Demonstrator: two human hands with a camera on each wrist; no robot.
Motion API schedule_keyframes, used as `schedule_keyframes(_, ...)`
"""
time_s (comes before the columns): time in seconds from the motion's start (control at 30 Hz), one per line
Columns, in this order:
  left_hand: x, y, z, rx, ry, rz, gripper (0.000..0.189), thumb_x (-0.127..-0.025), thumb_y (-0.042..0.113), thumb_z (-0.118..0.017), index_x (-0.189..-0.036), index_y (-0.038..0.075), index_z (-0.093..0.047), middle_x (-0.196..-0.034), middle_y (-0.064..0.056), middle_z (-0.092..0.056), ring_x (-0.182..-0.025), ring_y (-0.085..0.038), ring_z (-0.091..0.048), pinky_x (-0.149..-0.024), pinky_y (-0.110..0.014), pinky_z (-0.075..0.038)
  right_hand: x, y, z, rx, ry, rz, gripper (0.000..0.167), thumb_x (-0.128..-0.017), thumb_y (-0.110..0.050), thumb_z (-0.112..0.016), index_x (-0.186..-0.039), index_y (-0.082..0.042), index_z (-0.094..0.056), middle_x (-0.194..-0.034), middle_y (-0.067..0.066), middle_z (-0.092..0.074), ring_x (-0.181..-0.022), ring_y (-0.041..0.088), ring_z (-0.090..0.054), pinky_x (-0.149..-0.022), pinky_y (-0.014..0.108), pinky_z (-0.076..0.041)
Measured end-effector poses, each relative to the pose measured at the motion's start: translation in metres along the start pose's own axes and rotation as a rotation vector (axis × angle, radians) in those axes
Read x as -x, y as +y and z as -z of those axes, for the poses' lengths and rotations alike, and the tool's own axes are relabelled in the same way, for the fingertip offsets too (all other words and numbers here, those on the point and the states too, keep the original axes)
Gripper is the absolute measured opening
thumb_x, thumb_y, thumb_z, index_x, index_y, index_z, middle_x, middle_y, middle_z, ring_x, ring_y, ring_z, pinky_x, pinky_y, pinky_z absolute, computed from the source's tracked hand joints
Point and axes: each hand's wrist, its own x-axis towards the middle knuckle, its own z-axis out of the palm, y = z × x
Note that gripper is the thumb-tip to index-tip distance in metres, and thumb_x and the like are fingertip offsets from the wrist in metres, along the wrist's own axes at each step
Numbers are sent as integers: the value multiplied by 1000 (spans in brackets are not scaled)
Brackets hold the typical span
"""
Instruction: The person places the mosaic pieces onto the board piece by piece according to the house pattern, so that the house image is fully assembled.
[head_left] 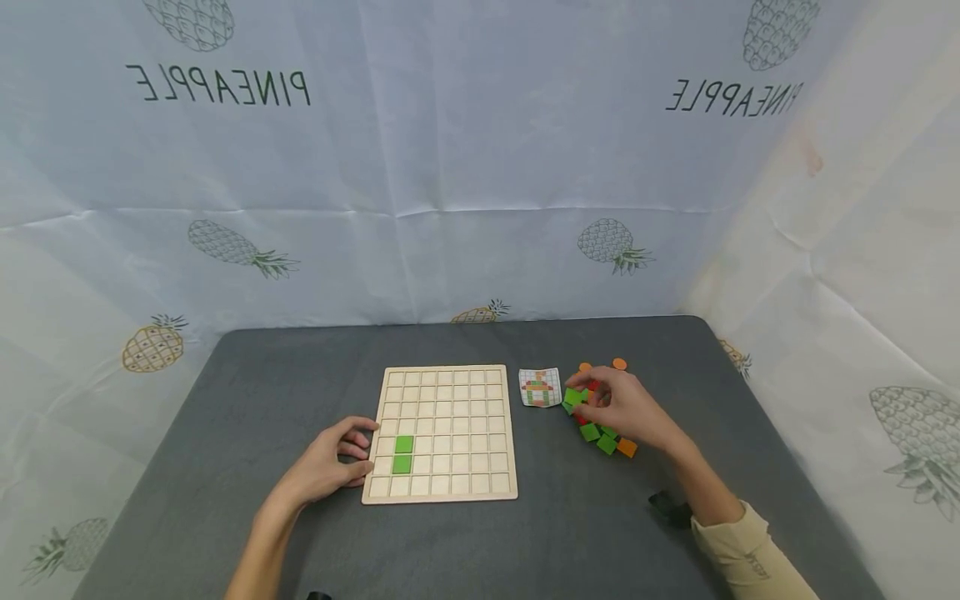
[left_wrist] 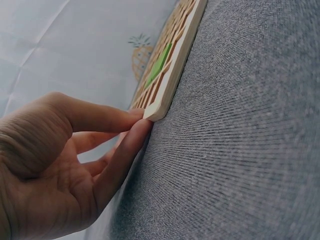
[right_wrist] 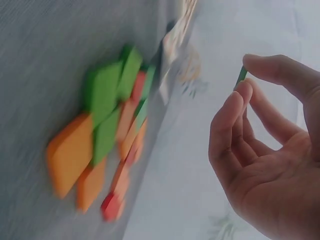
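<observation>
A wooden grid board [head_left: 462, 433] lies on the table with two green square tiles [head_left: 402, 454] one above the other in its lower left cells. At its left edge is my left hand [head_left: 330, 462], with thumb and fingertips gripping the rim near a corner in the left wrist view. My right hand [head_left: 626, 406] is over a pile of coloured pieces [head_left: 606, 443] right of the board. Between its thumb and fingertips it pinches a thin green tile [right_wrist: 241, 76], seen edge-on in the right wrist view. The pile holds green and orange tiles plus some red pieces.
A small printed pattern card [head_left: 540, 388] lies between the board and the pile. Near my right forearm is a dark object [head_left: 667, 508]. The grey table [head_left: 300, 367] backs onto a white curtain [head_left: 480, 167] with pineapple prints.
</observation>
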Motion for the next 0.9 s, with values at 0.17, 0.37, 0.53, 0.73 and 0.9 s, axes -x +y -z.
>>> schedule_keyframes(0.17,-1,0,0,1,1,1,59,-92,-3,-79,-146,1,-57,-120,-20,-55,-102,-25,-60,-70,-33,-66,-10,-20,-14,-45,3,53,33,-93,-7,-84,-124,-10,-75,-115,10,-74,-77,4,-65,-66,25,-58)
schedule_keyframes(0.37,0,1,0,3,5,7,59,-91,-4,-79,-145,1,-57,-120,-19,-55,-101,-24,-60,-70,-33,-66,-23,-46,-31,-116,-19,64,32,-93,-7,-83,-123,-12,-76,-116,8,-75,-79,7,-66,-69,26,-59)
schedule_keyframes(0.53,0,1,-1,5,6,9,59,-91,-4,-79,-145,1,-57,-119,-19,-54,-101,-24,-59,-70,-33,-66,-35,-62,-48,-172,-63,92,31,-93,-9,-83,-123,-11,-75,-115,8,-75,-79,7,-66,-70,26,-59)
schedule_keyframes(0.73,0,0,0,1,0,3,58,-92,-3,-79,-146,1,-56,-120,-19,-55,-101,-25,-60,-70,-33,-66,-51,-78,-67,-178,-129,132,31,-93,-11,-84,-123,-11,-75,-107,6,-75,-73,3,-64,-66,23,-56)
schedule_keyframes(0.9,-1,0,1,0,-1,5,58,-92,-3,-79,-146,1,-56,-120,-19,-54,-100,-25,-60,-71,-34,-66,-62,-92,-83,-197,-186,158,32,-94,-12,-83,-125,-10,-75,-113,8,-74,-77,1,-66,-71,25,-60)
